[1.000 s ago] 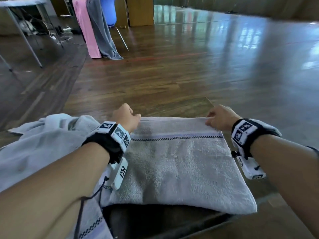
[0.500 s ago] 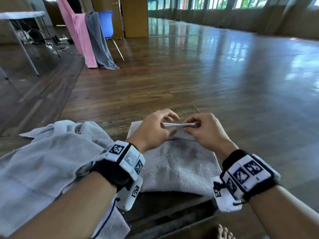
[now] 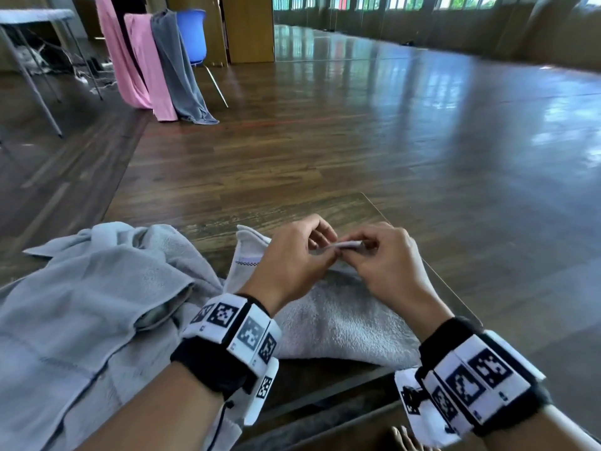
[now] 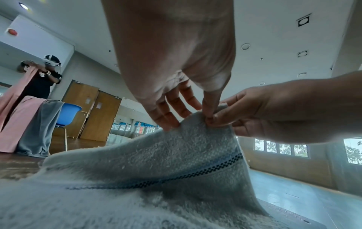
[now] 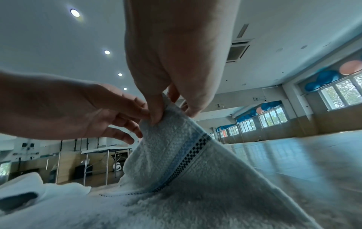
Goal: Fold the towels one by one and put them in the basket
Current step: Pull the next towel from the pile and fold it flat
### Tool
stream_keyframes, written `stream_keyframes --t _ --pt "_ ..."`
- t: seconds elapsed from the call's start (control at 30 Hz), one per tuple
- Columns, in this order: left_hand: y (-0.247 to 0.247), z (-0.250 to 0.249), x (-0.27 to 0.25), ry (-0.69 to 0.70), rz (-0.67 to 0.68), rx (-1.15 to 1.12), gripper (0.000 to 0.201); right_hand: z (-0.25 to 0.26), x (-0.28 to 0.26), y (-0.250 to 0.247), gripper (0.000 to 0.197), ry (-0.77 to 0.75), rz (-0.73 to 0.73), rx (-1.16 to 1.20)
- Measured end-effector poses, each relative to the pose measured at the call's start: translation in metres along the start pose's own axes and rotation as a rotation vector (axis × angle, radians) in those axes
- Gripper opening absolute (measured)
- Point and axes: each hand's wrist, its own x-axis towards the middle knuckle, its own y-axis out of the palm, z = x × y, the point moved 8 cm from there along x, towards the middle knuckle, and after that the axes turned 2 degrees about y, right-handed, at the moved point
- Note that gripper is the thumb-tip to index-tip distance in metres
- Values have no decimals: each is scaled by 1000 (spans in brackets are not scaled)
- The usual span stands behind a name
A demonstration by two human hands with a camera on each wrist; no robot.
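Both hands meet over the counter (image 3: pixel 432 268), at the far edge of the white towel (image 3: pixel 341 323). Right hand (image 3: pixel 387 262): thumb and forefinger pinch the hem, which shows as a thin white strip between the two hands. Left hand (image 3: pixel 292 258): thumb tip pressed against the same raised bit of hem in the left wrist view, the other fingers (image 4: pixel 170 117) spread and only brushing the pile. So the pinch belongs to the right hand; whether the left truly grips or just steadies, I cannot tell.

The towel hangs from the pinch like a small tent. From the fingers it slopes down and back toward the person, and most of it lies flat on the counter below the wrists. The checked border stripe (image 5: pixel 188 162) runs just beneath the fingertips and marks the long line of the held edge, left to right. One free corner (image 3: pixel 250 236) lies left of the left hand, flat on the counter.

A heap of grey-blue towels (image 3: pixel 81 304) sits well to the left of the left hand, touching the white towel's near left side. No basket is in view from where either hand works.

My reading: this is a mid-fold, edges being matched. The next move turns on that left corner: the left hand is nearer it, while the right already has its end.

Across the room, pink and grey towels (image 3: pixel 153 70) hang over a blue chair (image 3: pixel 192 34).
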Motion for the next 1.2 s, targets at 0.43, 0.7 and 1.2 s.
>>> stream_keyframes --t 0.43,0.7,1.2 --pt "-2 23 16 -128 98 159 28 -17 27 10 19 94 73 239" --pt "-5 19 19 -60 123 119 7 -18 34 9 32 68 34 248" --pt "-9 10 20 -36 31 11 12 -26 31 5 16 130 1 305"
